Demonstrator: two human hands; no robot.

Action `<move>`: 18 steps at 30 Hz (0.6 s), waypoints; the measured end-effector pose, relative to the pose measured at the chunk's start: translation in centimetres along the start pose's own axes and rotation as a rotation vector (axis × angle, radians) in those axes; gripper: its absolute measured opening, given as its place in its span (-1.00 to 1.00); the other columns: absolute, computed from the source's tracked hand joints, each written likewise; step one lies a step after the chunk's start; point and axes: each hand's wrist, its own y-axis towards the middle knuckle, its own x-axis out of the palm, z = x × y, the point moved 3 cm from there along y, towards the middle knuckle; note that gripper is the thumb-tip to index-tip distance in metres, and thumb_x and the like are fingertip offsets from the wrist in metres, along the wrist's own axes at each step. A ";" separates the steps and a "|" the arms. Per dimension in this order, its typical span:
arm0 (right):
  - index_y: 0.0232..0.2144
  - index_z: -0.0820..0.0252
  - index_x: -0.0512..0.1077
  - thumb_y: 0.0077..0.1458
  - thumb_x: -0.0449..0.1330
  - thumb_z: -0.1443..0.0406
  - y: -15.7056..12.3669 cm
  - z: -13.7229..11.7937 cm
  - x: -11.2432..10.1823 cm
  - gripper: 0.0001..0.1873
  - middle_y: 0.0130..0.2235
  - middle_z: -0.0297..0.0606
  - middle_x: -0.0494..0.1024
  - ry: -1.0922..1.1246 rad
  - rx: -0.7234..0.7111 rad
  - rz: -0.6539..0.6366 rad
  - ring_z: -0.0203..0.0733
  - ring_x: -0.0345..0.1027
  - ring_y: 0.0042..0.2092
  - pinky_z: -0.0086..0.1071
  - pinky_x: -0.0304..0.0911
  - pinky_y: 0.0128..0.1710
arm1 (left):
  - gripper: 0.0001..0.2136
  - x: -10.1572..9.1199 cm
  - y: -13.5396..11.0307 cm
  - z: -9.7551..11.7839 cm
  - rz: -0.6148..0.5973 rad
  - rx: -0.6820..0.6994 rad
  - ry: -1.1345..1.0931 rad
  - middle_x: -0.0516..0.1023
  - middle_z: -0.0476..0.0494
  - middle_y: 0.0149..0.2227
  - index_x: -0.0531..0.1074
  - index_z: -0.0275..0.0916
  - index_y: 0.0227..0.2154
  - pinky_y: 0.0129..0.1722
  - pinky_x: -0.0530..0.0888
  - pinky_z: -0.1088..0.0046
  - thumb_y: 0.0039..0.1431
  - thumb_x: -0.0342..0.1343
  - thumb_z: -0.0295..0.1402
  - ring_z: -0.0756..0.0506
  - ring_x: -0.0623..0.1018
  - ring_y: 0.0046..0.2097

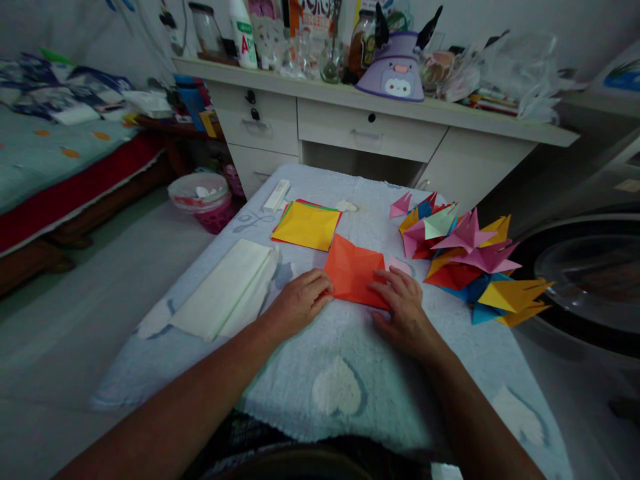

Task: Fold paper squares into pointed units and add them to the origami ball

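Observation:
An orange-red sheet of square paper (354, 270), marked with creases, lies on the cloth-covered table between my hands. My left hand (304, 299) has its fingers bent together at the paper's left edge, pinching it at the lower corner. Over the sheet's right side rests my right hand (400, 303), fingers spread and fingertips on the paper. Just beyond is a stack of square coloured papers (307, 225) with yellow on top. To the right sit several folded paper pieces (465, 243) with pointed tips, in pink, yellow, blue and red.
A folded white cloth or paper (225, 287) lies at the table's left, with a small white box (277, 195) behind it. A pink waste bin (210, 207) stands on the floor. Behind the table is a white drawer desk (345, 120); a front-loading washing machine (590, 267) is at right.

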 end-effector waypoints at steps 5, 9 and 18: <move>-0.19 0.01 0.56 -0.01 0.15 0.44 0.3 0.7 0.6 -0.64 0.09 -0.18 0.47 -0.054 0.009 0.053 0.16 0.12 0.23 0.12 0.05 0.14 | -0.94 -0.1 -0.1 0.0 -0.014 -0.005 -0.008 0.46 -0.12 -0.17 0.37 -0.21 -0.25 -0.09 0.45 0.35 0.23 0.06 -0.47 -0.08 0.48 -0.11; -0.31 -0.02 0.59 0.09 0.19 0.37 0.4 0.5 0.3 -0.80 0.02 -0.22 0.54 -0.018 -0.025 0.093 0.15 0.16 0.21 0.13 0.02 0.14 | -0.86 -0.3 -0.1 0.0 -0.019 -0.005 0.052 0.47 -0.15 -0.12 0.39 -0.22 -0.22 -0.01 0.43 0.25 0.16 0.18 -0.40 -0.14 0.46 -0.04; -0.22 0.06 0.52 0.17 0.15 0.37 0.2 -1.3 -0.7 -0.83 -0.08 -0.25 0.60 0.171 -0.158 0.019 0.02 0.24 0.17 0.05 0.03 0.18 | -0.93 -0.5 -0.2 -0.2 0.044 0.050 0.192 0.44 -0.16 -0.05 0.53 -0.19 -0.36 0.06 0.37 0.17 0.17 0.16 -0.44 -0.18 0.41 0.03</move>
